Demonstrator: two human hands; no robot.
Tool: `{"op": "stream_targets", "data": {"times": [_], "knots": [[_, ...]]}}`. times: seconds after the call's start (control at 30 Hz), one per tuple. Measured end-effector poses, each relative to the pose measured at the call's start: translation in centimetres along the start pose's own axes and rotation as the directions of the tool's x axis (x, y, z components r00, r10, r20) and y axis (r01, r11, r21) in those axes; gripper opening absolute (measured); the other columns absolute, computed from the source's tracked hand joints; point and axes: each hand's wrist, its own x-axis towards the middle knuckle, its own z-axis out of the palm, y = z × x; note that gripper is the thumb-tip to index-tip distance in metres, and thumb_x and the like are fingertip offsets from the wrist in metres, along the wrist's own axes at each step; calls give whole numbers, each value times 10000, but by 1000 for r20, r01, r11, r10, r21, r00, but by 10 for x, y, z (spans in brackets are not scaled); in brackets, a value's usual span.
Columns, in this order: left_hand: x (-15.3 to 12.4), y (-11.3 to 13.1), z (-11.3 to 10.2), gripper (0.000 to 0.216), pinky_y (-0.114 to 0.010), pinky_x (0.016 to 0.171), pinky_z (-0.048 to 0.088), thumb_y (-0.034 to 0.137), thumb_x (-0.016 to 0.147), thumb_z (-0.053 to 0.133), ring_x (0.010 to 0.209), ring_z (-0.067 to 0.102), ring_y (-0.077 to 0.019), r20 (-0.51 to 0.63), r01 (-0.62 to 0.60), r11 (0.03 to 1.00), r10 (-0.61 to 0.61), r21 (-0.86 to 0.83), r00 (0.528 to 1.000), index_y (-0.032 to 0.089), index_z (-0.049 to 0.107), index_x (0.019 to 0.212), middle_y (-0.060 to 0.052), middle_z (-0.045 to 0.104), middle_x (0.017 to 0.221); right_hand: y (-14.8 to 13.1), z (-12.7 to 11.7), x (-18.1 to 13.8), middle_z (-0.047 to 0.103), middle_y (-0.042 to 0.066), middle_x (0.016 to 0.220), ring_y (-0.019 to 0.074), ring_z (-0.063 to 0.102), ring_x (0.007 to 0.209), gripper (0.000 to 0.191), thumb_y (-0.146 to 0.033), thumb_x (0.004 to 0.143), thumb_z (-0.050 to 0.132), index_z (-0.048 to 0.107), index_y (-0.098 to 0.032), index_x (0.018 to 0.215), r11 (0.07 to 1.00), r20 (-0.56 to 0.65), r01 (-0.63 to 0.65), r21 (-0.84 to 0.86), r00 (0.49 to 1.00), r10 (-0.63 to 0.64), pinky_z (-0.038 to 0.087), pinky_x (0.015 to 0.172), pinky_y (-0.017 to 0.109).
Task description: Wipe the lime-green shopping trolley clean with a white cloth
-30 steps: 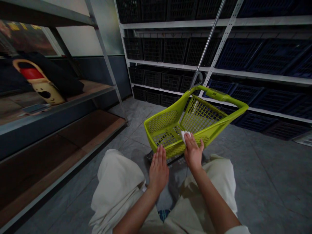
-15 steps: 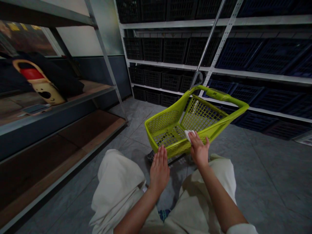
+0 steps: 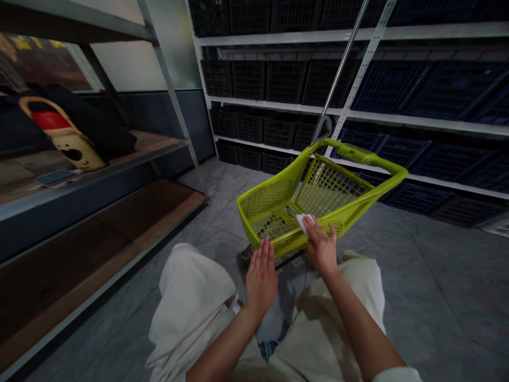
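A yellow-green plastic shopping cart [image 3: 270, 197] with lattice sides stands on the floor in front of my knees. My left hand [image 3: 261, 276] lies against its near left corner, fingers stretched out and close together, holding nothing. In my right hand [image 3: 323, 246] is a white cloth [image 3: 303, 220], pressed on the top rim of the cart's near side. The fingers cover part of the cloth, and the thumb sticks up apart from them.
Racks of black crates [image 3: 286, 82] and blue crates [image 3: 441, 87] line the back wall. A metal pole [image 3: 344, 58] rises behind the cart. On the left, a shelf [image 3: 159, 146] bears a yellow bottle with a red top [image 3: 73, 143] and a phone-like flat object [image 3: 58, 179].
My right hand has slid a little to the left along the cart's near rim with the white cloth. My left hand and the cart have hardly moved.
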Motion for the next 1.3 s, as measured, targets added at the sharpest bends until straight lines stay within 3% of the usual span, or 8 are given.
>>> {"op": "stream_targets", "data": {"times": [0.13,0.3,0.4,0.63,0.8,0.9,1.1,1.3], "knots": [[0,4,1,816,-427,1204,325,107,870,451,1529,211,-265,-1,11,1000,-11,-12,1000,43,63,1584,-176,242,1641,-13,6,-5,560,74,1473,222,437,1431,666,-41,829,413,461,-242,1462,992,-67,-118,-36,991,116,104,1211,503],[0,5,2,763,-419,1205,324,116,868,451,1514,262,-268,11,19,1000,-19,-7,1000,42,168,1573,-173,310,1618,-66,9,-21,549,68,1483,175,405,1449,669,-25,841,406,451,-238,1474,978,81,187,87,978,-194,47,1231,441],[1,4,0,760,-413,1207,317,113,871,446,1523,238,-258,15,10,1000,-10,0,1000,37,164,1572,-169,282,1629,-50,2,-16,546,65,1486,171,416,1443,669,-23,839,397,455,-242,1469,974,114,206,99,970,-217,43,1229,456],[0,6,1,738,-423,1206,308,120,888,453,1535,191,-274,12,4,1000,-5,21,1000,6,175,1562,-177,238,1642,-7,0,-2,569,73,1463,225,465,1411,640,-50,837,405,493,-252,1438,985,-44,-162,-57,986,159,152,1196,527],[0,7,3,767,-421,1203,318,134,879,471,1523,235,-270,20,11,1000,-11,11,1000,24,161,1571,-178,282,1628,-66,7,-18,540,63,1491,179,411,1446,673,-28,833,392,463,-251,1464,995,97,98,29,990,-101,108,1219,471],[1,6,1,772,-411,1206,317,126,879,453,1519,251,-255,20,4,1000,-4,1,1000,42,137,1579,-164,287,1629,-62,2,-18,544,59,1489,168,411,1446,674,-25,828,400,464,-247,1461,973,139,204,106,966,-218,79,1225,458],[1,5,-2,803,-415,1204,323,110,877,440,1527,222,-253,0,6,1000,-6,-19,1000,61,69,1588,-161,234,1646,9,-5,-1,561,72,1471,219,450,1423,641,-46,816,408,511,-241,1418,994,-12,-105,18,994,105,139,1201,511],[0,7,1,840,-430,1209,320,110,858,468,1532,201,-264,10,-3,1000,3,-11,1000,38,51,1583,-181,243,1639,-42,2,-14,546,82,1485,207,418,1443,714,-21,804,415,443,-242,1482,999,42,5,50,999,-7,109,1214,478]]}}
